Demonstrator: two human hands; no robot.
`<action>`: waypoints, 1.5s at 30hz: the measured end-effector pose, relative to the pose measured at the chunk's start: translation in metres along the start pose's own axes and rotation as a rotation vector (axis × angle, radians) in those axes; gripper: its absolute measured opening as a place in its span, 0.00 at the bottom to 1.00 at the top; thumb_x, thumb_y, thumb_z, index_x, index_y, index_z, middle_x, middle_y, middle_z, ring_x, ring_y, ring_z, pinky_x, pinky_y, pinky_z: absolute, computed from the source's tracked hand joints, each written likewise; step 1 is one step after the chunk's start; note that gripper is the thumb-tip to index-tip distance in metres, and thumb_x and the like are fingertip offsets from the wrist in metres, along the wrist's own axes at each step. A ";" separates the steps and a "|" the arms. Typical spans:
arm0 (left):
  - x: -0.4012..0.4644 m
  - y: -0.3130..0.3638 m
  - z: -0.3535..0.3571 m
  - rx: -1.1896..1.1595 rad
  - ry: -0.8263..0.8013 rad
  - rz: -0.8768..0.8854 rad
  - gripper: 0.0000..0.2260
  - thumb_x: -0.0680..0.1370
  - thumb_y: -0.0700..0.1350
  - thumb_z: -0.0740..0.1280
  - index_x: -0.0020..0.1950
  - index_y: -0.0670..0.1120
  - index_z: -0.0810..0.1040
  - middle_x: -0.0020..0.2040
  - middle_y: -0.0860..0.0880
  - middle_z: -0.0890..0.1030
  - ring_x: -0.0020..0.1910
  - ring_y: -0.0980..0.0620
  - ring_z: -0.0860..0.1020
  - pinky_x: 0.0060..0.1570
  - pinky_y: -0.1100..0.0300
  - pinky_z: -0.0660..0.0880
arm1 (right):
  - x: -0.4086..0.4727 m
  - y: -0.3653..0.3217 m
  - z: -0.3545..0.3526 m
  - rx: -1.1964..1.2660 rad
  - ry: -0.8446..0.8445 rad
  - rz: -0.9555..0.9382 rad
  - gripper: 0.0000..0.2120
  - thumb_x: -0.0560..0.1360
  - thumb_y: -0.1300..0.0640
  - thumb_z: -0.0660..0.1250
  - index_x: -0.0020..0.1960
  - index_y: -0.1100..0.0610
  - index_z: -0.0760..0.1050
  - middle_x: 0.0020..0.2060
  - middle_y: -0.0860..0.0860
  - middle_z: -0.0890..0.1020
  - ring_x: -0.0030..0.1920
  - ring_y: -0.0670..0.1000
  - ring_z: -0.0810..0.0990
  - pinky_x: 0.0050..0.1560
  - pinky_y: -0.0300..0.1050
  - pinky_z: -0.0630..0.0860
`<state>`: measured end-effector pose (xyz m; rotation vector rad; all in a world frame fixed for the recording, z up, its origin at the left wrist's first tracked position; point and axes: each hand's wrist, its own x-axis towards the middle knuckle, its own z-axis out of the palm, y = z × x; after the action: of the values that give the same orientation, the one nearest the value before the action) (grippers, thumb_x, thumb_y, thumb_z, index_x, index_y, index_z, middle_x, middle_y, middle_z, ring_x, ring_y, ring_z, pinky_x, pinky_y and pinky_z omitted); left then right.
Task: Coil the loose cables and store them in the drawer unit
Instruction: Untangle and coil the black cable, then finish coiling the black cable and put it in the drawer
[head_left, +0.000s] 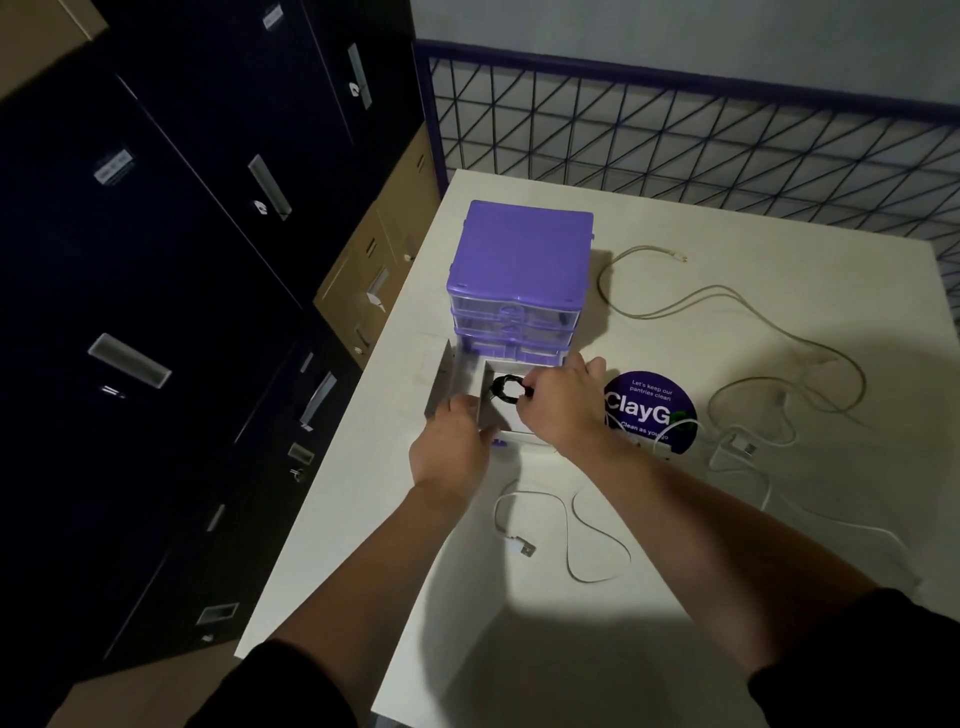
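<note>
Purple drawer unit (521, 270): on white surface (415, 519), bottom drawer (480, 410) pulled out toward me. Coiled black cable (505, 391): inside that drawer, pinched in my right hand's (563, 408) grip. My left hand (451, 447): grip curled on the drawer's front-left corner. Loose white cables (566, 525): lying right of and nearer than the unit.

Light: dim where I stand, with deep shadow across the near floor.
Table (363, 519): white, square-cornered, right in front of me.
Filing cabinets (171, 291): black, with recessed handles, tall on my left.
Tan cabinet (374, 275): behind the black ones.
Wire grid panel (701, 135): dark-framed, beyond the table.
Wall (675, 31): pale grey.
</note>
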<state>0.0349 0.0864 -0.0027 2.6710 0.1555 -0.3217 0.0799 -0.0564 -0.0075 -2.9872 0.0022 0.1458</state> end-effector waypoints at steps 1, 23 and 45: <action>-0.001 0.000 0.001 -0.001 0.008 -0.010 0.18 0.80 0.54 0.63 0.68 0.50 0.69 0.64 0.50 0.74 0.60 0.48 0.76 0.44 0.57 0.69 | -0.001 0.000 0.000 -0.002 -0.016 -0.007 0.11 0.74 0.49 0.62 0.50 0.49 0.81 0.39 0.48 0.82 0.55 0.51 0.69 0.51 0.49 0.56; -0.010 -0.004 0.004 -0.050 0.080 -0.077 0.12 0.81 0.52 0.60 0.64 0.54 0.73 0.63 0.52 0.75 0.52 0.47 0.80 0.44 0.57 0.72 | -0.014 0.014 -0.009 0.271 0.126 0.062 0.06 0.76 0.52 0.66 0.47 0.47 0.83 0.49 0.48 0.83 0.54 0.53 0.73 0.57 0.52 0.64; -0.072 -0.012 0.064 0.146 -0.063 0.179 0.14 0.79 0.51 0.61 0.63 0.50 0.73 0.57 0.50 0.72 0.59 0.49 0.67 0.43 0.56 0.76 | -0.064 0.092 0.012 -0.068 -0.084 -0.052 0.15 0.78 0.47 0.62 0.64 0.44 0.75 0.58 0.53 0.76 0.59 0.56 0.72 0.60 0.53 0.69</action>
<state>-0.0496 0.0647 -0.0462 2.7887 -0.1314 -0.3719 0.0142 -0.1464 -0.0266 -3.0428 -0.0913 0.2697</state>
